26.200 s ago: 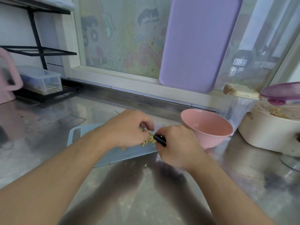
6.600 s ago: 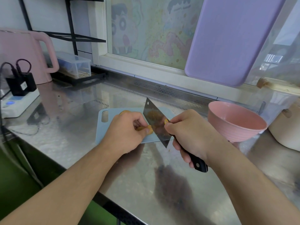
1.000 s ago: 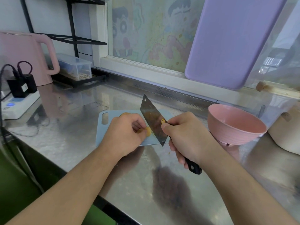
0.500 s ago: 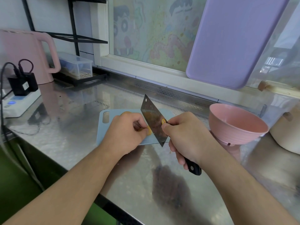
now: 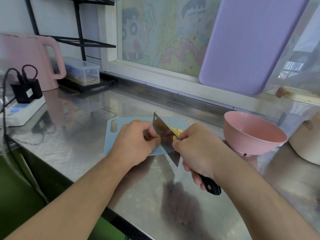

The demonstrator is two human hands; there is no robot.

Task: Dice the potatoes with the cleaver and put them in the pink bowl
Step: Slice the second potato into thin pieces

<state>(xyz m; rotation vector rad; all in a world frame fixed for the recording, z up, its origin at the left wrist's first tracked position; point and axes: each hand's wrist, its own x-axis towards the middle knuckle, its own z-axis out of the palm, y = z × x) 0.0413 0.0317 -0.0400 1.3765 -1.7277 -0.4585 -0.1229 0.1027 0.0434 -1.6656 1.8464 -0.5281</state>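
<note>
Potato under my left hand (image 5: 133,141) is mostly hidden: only a sliver of yellow-brown shows at the fingertips (image 5: 156,136), tight against the blade, so I cannot tell how much of that piece is there or what shape it has. The cleaver (image 5: 165,137) covers part of the board behind it, and its black handle is swallowed by my right hand (image 5: 197,149) except for the butt end sticking out below the palm. Beyond the blade I can make out a small heap of diced potato (image 5: 176,131), pale yellow cubes lying on the light blue cutting board (image 5: 112,135); one bit clings to the blade's flat. The board sits on the steel counter (image 5: 78,146), and the pink bowl (image 5: 251,134) stands just to the right of it, its inside showing nothing that I can see. My left hand is curled knuckles-up, fingertips pinching the hidden piece down on the board. My right hand is wrapped around the handle with the thumb set against the blade's flat, the blade standing on edge, tilted, its tip pointing away from me. Off to the left stand a pink kettle (image 5: 26,59) and a power strip (image 5: 20,108); a lilac board (image 5: 251,42) leans on the window.
</note>
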